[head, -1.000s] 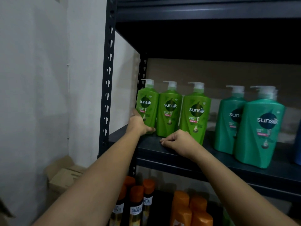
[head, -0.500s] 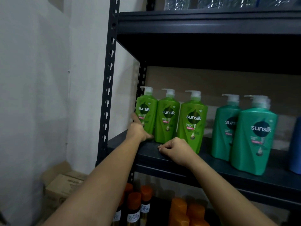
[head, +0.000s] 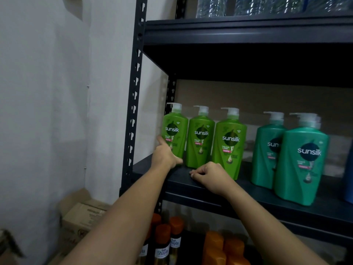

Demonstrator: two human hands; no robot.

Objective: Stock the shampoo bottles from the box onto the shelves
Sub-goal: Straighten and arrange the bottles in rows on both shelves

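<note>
Three light green Sunsilk pump bottles stand in a row at the left end of the dark shelf [head: 267, 199]: the leftmost bottle [head: 176, 131], the middle one [head: 200, 138] and the right one [head: 230, 146]. My left hand [head: 165, 154] grips the leftmost bottle low down, with fingers along its left side and the thumb in front. My right hand [head: 210, 178] rests on the shelf in front of the middle and right bottles, fingers curled with nothing in them. Two teal Sunsilk bottles [head: 301, 165] stand further right.
A perforated black post [head: 133, 104] frames the shelf's left side, next to a white wall. Cardboard boxes [head: 82, 217] sit on the floor at lower left. Orange-capped bottles [head: 162, 241] and orange bottles [head: 219, 247] fill the shelf below. A blue bottle [head: 348, 178] shows at the right edge.
The view has tilted upward, so the shelf sits lower in frame. Both hands stay where they were against the bottles and the shelf.
</note>
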